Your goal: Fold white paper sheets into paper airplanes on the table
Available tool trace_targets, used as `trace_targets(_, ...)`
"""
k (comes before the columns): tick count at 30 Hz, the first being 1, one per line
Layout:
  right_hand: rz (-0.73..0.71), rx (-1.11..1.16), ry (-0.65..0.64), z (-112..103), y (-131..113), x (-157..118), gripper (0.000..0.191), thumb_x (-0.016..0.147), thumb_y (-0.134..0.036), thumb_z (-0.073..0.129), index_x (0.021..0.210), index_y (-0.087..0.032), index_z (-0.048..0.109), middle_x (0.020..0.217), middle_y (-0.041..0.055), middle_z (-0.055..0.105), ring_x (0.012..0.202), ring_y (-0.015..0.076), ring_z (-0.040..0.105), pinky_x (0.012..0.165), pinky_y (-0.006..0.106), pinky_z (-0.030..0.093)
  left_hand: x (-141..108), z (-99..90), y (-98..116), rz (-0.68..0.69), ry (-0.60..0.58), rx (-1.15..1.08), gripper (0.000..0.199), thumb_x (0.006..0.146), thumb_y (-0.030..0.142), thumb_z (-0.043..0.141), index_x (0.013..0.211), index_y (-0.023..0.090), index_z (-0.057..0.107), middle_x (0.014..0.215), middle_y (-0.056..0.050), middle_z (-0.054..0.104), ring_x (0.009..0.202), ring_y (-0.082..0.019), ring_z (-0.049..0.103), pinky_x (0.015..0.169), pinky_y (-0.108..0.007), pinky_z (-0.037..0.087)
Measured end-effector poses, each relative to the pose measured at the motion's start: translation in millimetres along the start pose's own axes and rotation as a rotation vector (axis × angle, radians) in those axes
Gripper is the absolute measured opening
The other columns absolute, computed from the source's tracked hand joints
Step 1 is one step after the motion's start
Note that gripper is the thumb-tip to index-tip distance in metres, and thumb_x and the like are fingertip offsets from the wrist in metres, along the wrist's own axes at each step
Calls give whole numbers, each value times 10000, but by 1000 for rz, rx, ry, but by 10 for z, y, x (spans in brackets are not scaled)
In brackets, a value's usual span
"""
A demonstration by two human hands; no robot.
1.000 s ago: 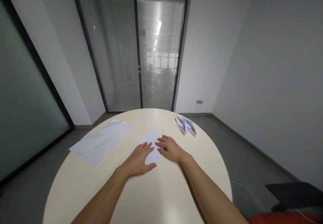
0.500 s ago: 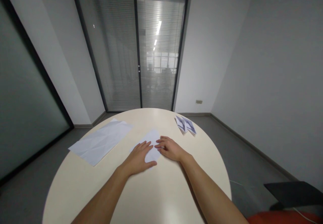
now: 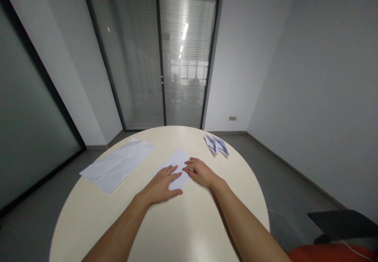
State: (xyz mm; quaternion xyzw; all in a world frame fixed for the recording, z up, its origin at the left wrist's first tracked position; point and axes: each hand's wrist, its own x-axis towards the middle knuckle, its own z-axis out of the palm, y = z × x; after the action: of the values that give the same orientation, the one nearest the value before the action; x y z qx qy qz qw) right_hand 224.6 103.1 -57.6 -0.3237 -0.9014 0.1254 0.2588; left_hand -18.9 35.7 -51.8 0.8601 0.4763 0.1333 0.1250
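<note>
A small white sheet of paper [image 3: 180, 157] lies on the round cream table, partly covered by both hands. My left hand [image 3: 163, 184] rests flat over its near left side, fingers spread and thumb pointing right. On its right edge lies my right hand [image 3: 201, 171], the fingers loosely bent and apart, with the fingertips on the paper. Neither hand grips anything that I can see. A larger creased sheet of white paper [image 3: 119, 165] is to the left, its corner reaching the table's edge. Folded paper pieces [image 3: 217, 145] stand at the far right.
The round table [image 3: 174, 230] fills the lower middle. Beyond it is a glass door with blinds [image 3: 159, 65]. At the lower right are a black flat object [image 3: 344, 223], something red [image 3: 325, 253] and a thin white cable. Grey walls stand on both sides.
My right hand has shifted very slightly to the right and away from me over the paper. The left hand stays in nearly the same spot.
</note>
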Motion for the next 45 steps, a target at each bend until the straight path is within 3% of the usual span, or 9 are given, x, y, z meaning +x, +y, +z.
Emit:
trace_targets(9, 12, 83, -29, -44, -52, -30, 233, 813, -198, 678, 1007, -248, 798, 1237, 85, 709, 1314, 270, 535, 1105, 441, 419, 25, 29, -22, -69, 25, 36, 721, 851, 670, 593, 1461, 295, 501, 1602, -86, 357, 1479, -338, 313, 1208, -528, 242)
trace_targets(19, 5, 274, -156, -98, -121, -13, 298, 771, -376, 789, 1044, -256, 800, 1273, 92, 680, 1184, 265, 624, 1016, 369, 483, 20, 12, -43, -53, 14, 5, 744, 874, 678, 547, 1490, 271, 459, 1618, -99, 312, 1499, -334, 269, 1213, -527, 221)
trace_targets(30, 32, 300, -156, -77, -92, -12, 273, 805, -468, 762, 975, -260, 816, 1248, 88, 698, 1248, 286, 588, 1057, 389, 450, -51, -133, -41, -1, -47, -92, 690, 748, 586, 731, 1350, 275, 600, 1578, -87, 403, 1500, -353, 260, 1216, -566, 192)
trace_targets(34, 29, 307, -144, -110, -125, -13, 250, 828, -468, 739, 948, -264, 818, 1233, 76, 707, 1228, 270, 603, 1048, 370, 452, -44, -103, -69, -3, 9, -155, 506, 803, 550, 690, 1215, 256, 678, 1497, -73, 521, 1470, -330, 337, 1220, -530, 216)
trace_targets(39, 36, 312, -114, -112, -164, -3, 230, 854, -447, 710, 907, -248, 813, 1150, 74, 738, 1156, 264, 635, 1001, 368, 472, 11, -91, -74, -66, 134, -259, 369, 935, 483, 518, 1134, 245, 718, 1273, -62, 700, 1325, -281, 539, 1150, -425, 358)
trace_targets(45, 75, 276, -98, -110, -194, -7, 252, 892, -423, 652, 918, -205, 777, 895, 35, 749, 798, 188, 657, 749, 282, 490, 35, -106, -104, -132, 189, -287, 389, 960, 467, 457, 1053, 203, 727, 1036, -73, 756, 1014, -248, 660, 925, -340, 490)
